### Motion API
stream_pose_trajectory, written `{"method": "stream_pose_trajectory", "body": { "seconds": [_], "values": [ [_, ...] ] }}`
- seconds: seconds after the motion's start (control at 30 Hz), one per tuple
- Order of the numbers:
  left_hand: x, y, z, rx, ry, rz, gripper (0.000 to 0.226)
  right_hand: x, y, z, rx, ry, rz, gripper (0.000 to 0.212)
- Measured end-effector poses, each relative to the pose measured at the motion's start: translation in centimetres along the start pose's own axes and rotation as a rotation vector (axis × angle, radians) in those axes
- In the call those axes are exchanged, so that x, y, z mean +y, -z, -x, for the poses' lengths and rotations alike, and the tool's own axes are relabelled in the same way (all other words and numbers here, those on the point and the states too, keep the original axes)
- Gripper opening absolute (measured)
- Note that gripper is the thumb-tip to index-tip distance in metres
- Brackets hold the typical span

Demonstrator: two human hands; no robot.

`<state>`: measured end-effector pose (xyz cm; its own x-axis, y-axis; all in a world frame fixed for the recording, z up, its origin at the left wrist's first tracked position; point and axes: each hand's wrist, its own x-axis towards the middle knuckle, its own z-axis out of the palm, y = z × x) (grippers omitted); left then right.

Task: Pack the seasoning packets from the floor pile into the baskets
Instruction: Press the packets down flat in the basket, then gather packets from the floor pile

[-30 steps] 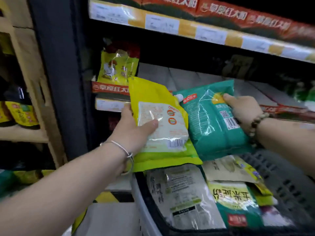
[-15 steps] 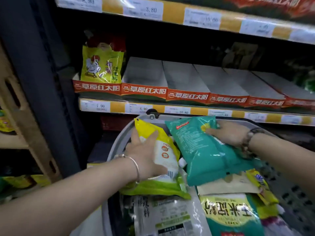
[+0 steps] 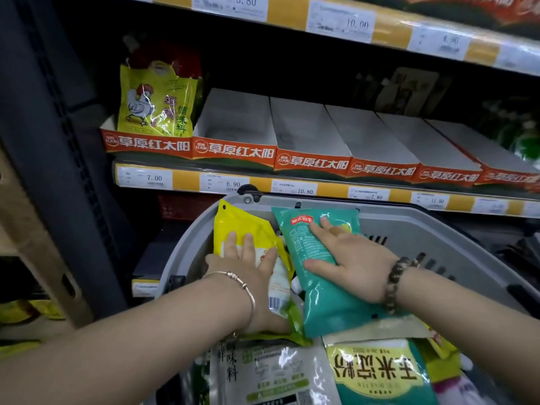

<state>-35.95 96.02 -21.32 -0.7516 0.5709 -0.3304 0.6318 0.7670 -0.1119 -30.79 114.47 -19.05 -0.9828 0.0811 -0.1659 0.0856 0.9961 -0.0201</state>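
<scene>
A shop shelf (image 3: 321,190) with price tags stands behind, with orange trays (image 3: 309,135) on it. In front of it is a grey basket (image 3: 409,220). The yellow packet (image 3: 242,226) leans in the far left corner of the basket, and the teal packet (image 3: 330,305) lies just beside it along the far edge.

The left hand (image 3: 248,267) presses flat on the yellow one, fingers straight and a little spread. The right hand (image 3: 350,264) lies flat on the teal one in the same way.

I judge both packets to be soft, filled pouches with glossy, probably slippery film. It is better to hold them across the flat body or by the sealed top edge.

More packets (image 3: 271,372) at the near edge are cut off. The basket bottom is hidden, and the floor pile is not in view.
</scene>
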Motion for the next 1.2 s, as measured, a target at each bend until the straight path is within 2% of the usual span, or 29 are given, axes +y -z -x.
{"method": "stream_pose_trajectory", "body": {
  "seconds": [0.2, 0.43, 0.5, 0.57, 0.63, 0.77, 0.93, 1.07, 1.2],
  "values": [
    [-0.5, -0.4, -1.5, -0.137, 0.02, 0.116, 0.125, 0.1, 0.0, -0.6, -0.035, -0.03, 0.027, 0.084],
    [-1.0, 0.6, -1.0, -0.16, 0.013, 0.197, 0.121, -1.1, 0.2, 0.4, 0.042, -0.064, 0.062, 0.083],
    [-2.0, 1.2, 0.0, -0.077, -0.012, 0.255, 0.114, -1.5, 0.7, 0.6, 0.049, -0.078, 0.078, 0.082],
    [-3.6, 1.9, 1.5, 0.072, -0.031, 0.363, 0.106, -2.3, 1.3, 0.6, 0.059, -0.097, 0.073, 0.078],
    [-5.7, 2.5, 3.4, 0.247, -0.063, 0.506, 0.095, -3.8, 2.2, 0.6, 0.145, -0.091, 0.038, 0.078],
    [-10.2, 2.4, 8.5, 0.553, -0.027, 0.668, 0.079, -9.3, 3.9, -0.1, 0.295, 0.056, -0.13, 0.083],
    [-16.8, -0.9, 16.0, 0.665, 0.126, 0.7, 0.079, -19.3, 5.6, -1.1, 0.344, 0.31, -0.175, 0.076],
    [-21.4, -4.7, 23.1, 0.733, 0.282, 0.666, 0.076, -28.1, 5.8, -0.4, 0.277, 0.452, -0.142, 0.077],
    [-24.4, -9.7, 30.2, 0.763, 0.448, 0.627, 0.071, -36.2, 3.5, 1.2, 0.224, 0.614, -0.083, 0.068]
  ]
}}
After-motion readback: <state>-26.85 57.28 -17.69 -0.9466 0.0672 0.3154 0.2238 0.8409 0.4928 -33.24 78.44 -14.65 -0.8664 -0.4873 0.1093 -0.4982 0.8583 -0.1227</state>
